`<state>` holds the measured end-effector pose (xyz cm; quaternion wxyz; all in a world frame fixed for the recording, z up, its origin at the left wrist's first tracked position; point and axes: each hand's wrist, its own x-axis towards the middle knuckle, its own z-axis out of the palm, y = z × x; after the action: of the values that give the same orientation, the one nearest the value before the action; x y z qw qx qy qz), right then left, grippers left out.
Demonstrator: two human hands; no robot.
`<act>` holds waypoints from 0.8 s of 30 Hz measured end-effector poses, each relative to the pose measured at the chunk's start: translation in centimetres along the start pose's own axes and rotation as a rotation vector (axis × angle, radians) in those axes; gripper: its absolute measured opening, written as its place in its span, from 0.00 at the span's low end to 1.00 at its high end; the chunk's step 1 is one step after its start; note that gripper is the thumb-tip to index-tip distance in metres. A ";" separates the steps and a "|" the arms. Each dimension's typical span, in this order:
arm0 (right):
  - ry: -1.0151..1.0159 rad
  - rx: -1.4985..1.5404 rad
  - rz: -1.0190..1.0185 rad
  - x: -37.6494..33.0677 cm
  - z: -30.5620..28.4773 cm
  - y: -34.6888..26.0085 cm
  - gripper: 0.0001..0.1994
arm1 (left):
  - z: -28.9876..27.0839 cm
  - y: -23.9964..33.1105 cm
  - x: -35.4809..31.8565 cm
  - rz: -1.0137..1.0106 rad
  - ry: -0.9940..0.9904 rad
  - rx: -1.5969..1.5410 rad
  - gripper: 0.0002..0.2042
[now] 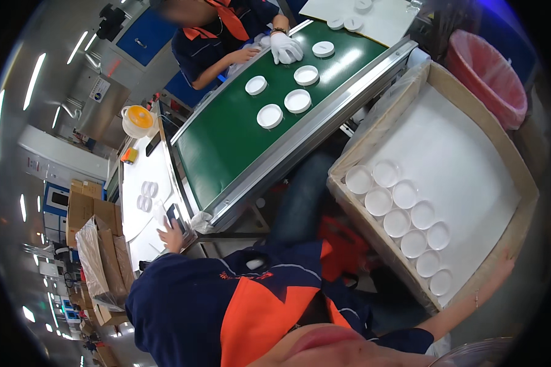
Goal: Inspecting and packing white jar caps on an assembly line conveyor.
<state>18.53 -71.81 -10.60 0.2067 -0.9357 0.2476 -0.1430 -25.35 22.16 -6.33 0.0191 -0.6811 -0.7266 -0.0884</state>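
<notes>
My left hand (pixel 172 237) lies at the edge of the white side table (pixel 142 235), fingers spread, beside a dark flat object (pixel 173 212). Farther along that table sit several round clear-and-white pieces (pixel 147 188). On my right, a large cardboard box (pixel 379 116) is lined with a white sheet (pixel 453 159). Round white lids (pixel 397 222) stand in staggered rows along its near left wall. At the box's right rim, my right hand (pixel 501 270) grips the wall; its fingers are partly hidden.
A green conveyor belt (pixel 214 162) carries several white round caps (pixel 269 115). Across it stands a co-worker with one gloved hand (pixel 286 49) over the belt. A pink lined bin (pixel 487 79) stands beyond the box. Stacked cartons (pixel 86 211) and a yellow-lidded container (pixel 138 119) are at left.
</notes>
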 end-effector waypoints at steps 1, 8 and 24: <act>-0.018 0.012 0.007 -0.1 0.8 0.4 0.30 | 1.7 -3.7 2.2 0.139 -0.138 0.116 0.29; 0.064 -0.063 -0.173 -0.5 -0.1 0.5 0.31 | 0.4 3.9 3.2 0.110 0.253 -0.400 0.30; 0.043 -0.117 -0.038 0.5 1.7 1.8 0.31 | -4.8 32.2 -7.2 1.583 -0.017 -0.372 0.22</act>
<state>18.86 -72.93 -12.79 0.1434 -0.9475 0.2420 -0.1523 6.66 16.14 0.59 -0.0428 -0.9857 -0.0032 -0.1627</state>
